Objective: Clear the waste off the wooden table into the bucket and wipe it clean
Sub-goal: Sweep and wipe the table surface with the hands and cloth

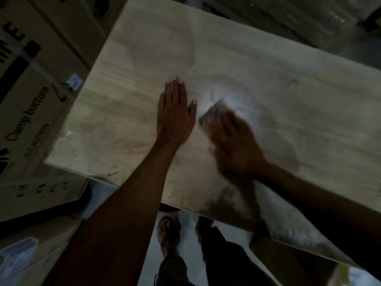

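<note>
The pale wooden table [268,65] fills the middle of the view, with dusty smears and a whitish patch near its centre. My left hand [174,112] lies flat on the board with its fingers straight and together. Just to its right, my right hand [233,139] is motion-blurred and presses a small grey-white cloth [216,107] against the table with its fingers spread over it. Grey dust [226,201] clings to the near edge of the board. No bucket is in view.
Big cardboard boxes [35,104] stand tight against the table's left side. A clear plastic bag [16,256] lies at the bottom left. My feet [168,234] stand on a light floor below the near edge. Wrapped goods [309,19] are stacked behind the table.
</note>
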Available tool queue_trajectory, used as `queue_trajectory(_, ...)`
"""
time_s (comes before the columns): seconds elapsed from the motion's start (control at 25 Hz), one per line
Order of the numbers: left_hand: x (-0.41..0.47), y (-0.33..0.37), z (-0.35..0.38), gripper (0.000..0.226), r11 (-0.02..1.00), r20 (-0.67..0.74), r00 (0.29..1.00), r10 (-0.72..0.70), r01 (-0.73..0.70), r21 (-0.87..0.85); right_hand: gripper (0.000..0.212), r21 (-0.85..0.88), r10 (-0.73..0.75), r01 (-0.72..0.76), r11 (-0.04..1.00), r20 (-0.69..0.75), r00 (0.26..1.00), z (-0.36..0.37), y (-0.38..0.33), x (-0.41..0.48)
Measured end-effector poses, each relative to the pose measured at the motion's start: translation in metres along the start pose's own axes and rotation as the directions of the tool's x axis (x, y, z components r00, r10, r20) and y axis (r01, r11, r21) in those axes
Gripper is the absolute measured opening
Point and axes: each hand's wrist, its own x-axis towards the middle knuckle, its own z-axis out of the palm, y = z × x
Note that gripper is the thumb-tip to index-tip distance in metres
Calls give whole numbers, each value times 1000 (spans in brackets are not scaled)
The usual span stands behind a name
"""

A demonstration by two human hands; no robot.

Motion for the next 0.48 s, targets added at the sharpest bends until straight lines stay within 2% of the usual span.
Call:
queue_trajectory(0.04, 16, 13, 3, 65, 1000, 7, 1000, 15, -16, 6, 65, 14, -213, 213, 977, 115, 970, -3, 5, -26)
queue_trajectory(0.08, 27, 21, 4, 64, 1000, 7, 1000, 20, -20, 22, 63, 40, -303, 301, 953, 126, 945, -6, 28, -28)
queue_trajectory(0.12, 35, 27, 6, 64, 999, 4, 1000, 22, -22, 38, 60, -15, -299, 301, 954, 63, 952, -7, 56, -13)
queue_trajectory(0.16, 40, 31, 8, 64, 998, 2, 1000, 23, -23, 51, 59, -33, -125, 124, 992, -5, 992, -8, 85, 18)
queue_trajectory(0.2, 40, 33, 9, 64, 998, 1, 1000, 28, -28, 59, 61, 30, 184, -183, 983, -79, 980, -19, 112, 57)
queue_trajectory(0.24, 40, 35, 8, 64, 997, -1, 999, 34, -34, 69, 64, 68, 402, -398, 915, -58, 914, -29, 131, 86)
queue_trajectory(0.28, 38, 35, 6, 64, 996, -12, 1000, 29, -28, 81, 67, 100, 474, -469, 877, -31, 880, -28, 136, 99)
queue_trajectory(0.32, 38, 33, 4, 64, 996, -21, 999, 26, -24, 89, 66, 72, 392, -389, 919, -38, 919, -22, 126, 100)
queue_trajectory(0.36, 40, 31, 4, 64, 997, -26, 999, 24, -22, 80, 63, 18, 177, -176, 984, -38, 984, -10, 112, 90)
queue_trajectory(0.4, 39, 30, 4, 64, 998, -27, 1000, 8, -6, 65, 62, -12, -6, 7, 1000, 44, 999, -3, 103, 79)
queue_trajectory(0.44, 40, 30, 3, 64, 999, -26, 1000, -3, 5, 53, 61, -20, -129, 131, 991, 96, 987, -4, 107, 81)
queue_trajectory(0.48, 40, 32, 2, 64, 999, -29, 1000, -7, 8, 35, 61, -41, -123, 127, 991, 93, 988, -7, 122, 97)
